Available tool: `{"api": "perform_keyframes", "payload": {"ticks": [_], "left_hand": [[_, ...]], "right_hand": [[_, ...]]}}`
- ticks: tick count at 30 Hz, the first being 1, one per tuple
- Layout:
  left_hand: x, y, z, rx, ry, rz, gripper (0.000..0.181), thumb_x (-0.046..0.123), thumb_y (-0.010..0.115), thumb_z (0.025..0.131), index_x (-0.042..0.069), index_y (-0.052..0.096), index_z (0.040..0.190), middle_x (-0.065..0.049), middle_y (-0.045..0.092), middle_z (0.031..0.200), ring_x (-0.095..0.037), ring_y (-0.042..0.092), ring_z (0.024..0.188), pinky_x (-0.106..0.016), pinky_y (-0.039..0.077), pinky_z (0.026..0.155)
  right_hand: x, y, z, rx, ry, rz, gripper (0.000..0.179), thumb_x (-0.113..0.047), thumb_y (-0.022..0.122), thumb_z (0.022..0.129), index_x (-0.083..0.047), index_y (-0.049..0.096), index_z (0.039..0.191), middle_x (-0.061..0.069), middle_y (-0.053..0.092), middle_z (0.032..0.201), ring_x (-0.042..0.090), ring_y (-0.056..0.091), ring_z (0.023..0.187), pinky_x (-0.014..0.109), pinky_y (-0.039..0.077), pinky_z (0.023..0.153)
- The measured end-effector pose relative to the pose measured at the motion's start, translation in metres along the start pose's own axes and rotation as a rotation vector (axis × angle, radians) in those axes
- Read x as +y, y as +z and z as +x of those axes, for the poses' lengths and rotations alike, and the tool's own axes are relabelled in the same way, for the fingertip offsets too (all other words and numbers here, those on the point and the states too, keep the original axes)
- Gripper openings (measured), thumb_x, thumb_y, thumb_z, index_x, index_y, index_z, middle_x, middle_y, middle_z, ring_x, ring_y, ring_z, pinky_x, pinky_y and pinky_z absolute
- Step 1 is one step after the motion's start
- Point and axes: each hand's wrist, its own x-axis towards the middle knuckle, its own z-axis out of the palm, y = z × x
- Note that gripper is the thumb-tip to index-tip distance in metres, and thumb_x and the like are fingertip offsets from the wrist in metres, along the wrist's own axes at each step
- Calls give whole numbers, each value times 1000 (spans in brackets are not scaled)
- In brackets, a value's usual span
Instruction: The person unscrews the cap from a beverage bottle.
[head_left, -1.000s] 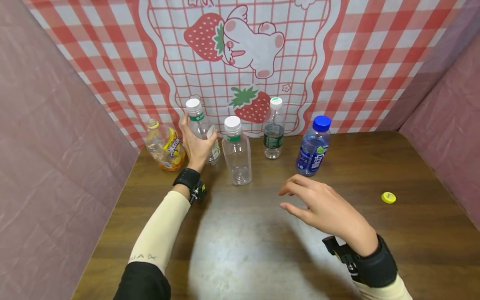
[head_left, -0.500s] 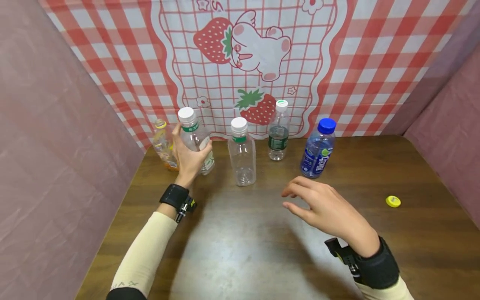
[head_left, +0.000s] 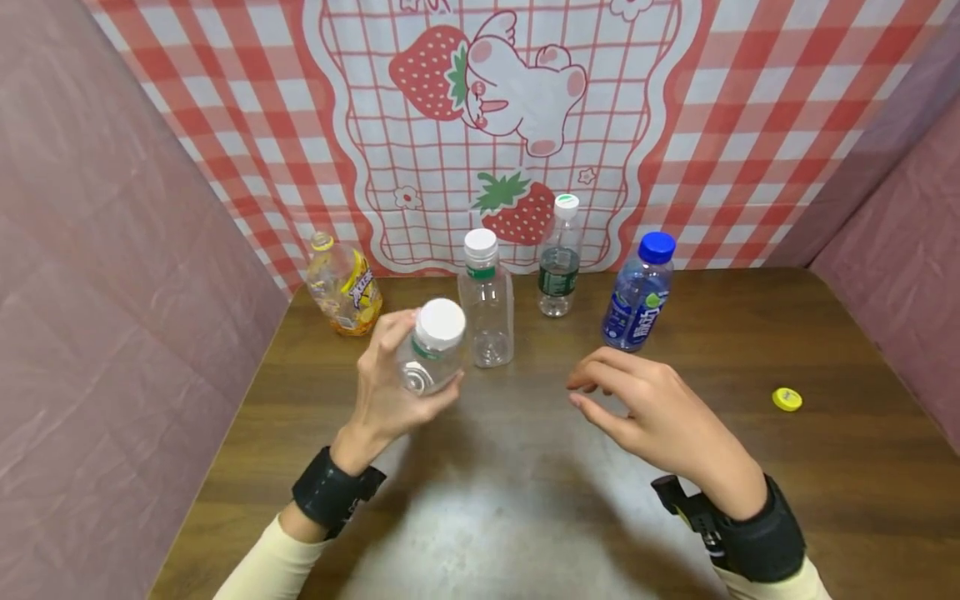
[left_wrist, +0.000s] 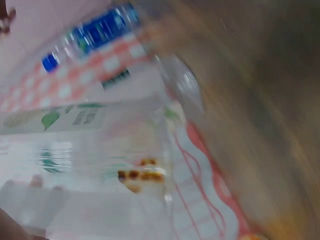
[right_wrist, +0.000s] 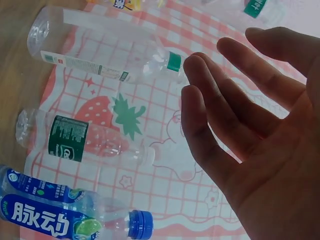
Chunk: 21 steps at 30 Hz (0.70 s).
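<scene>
My left hand (head_left: 390, 385) grips a clear plastic bottle (head_left: 429, 363) with a white cap, lifted off the table and tilted with its cap toward me. In the left wrist view the bottle's clear body (left_wrist: 100, 150) fills much of the frame, blurred. Over the table, my right hand (head_left: 648, 412) hovers with relaxed, slightly bent fingers and holds nothing. Just behind the held bottle stands another clear white-capped bottle (head_left: 491, 321). A slim bottle with a dark green label (head_left: 558, 271) and a blue-capped bottle (head_left: 637, 296) stand upright to its right.
An uncapped bottle with a yellow label (head_left: 348, 292) stands at the back left. A yellow cap (head_left: 787, 399) lies on the wooden table (head_left: 525, 517) at the right. Behind the bottles hangs a red-and-white checked cloth (head_left: 757, 117).
My left hand has lifted the white-capped bottle from beside the yellow-labelled one, bringing it nearer to me and to the right, tilting it. The right hand has barely moved.
</scene>
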Motion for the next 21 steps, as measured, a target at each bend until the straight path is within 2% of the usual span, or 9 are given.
{"api": "perform_keyframes", "payload": {"ticks": [5,12,16,21], "left_hand": [[19,14,-10,-228,14,55,91,35,80,52,19,46,135,-4,55,115,-17,57,91,-34,51,67],[36,34,-8,-461,39,164,96,48,77,54,31,42,142,0,53,115,-14,54,93,-34,49,54],[39,45,-5,-547,62,235,100,54,77,55,34,40,145,-3,51,115,-17,53,91,-34,47,50],[44,57,-1,-594,122,317,102,59,77,54,33,40,146,-9,52,115,-22,52,82,-32,44,45]], "right_hand": [[-2,-2,-1,37,31,2,10,-17,65,87,-17,66,98,-12,59,94,0,55,78,22,48,59],[-1,-4,-2,164,151,-27,14,-18,54,96,-15,67,101,-11,62,94,2,52,74,27,46,60],[5,0,-2,197,216,-79,19,-26,50,98,-16,67,94,-13,58,79,4,49,63,28,41,52],[11,7,-3,175,325,-194,27,-39,48,97,-19,62,84,-12,47,60,6,43,51,28,34,44]]}}
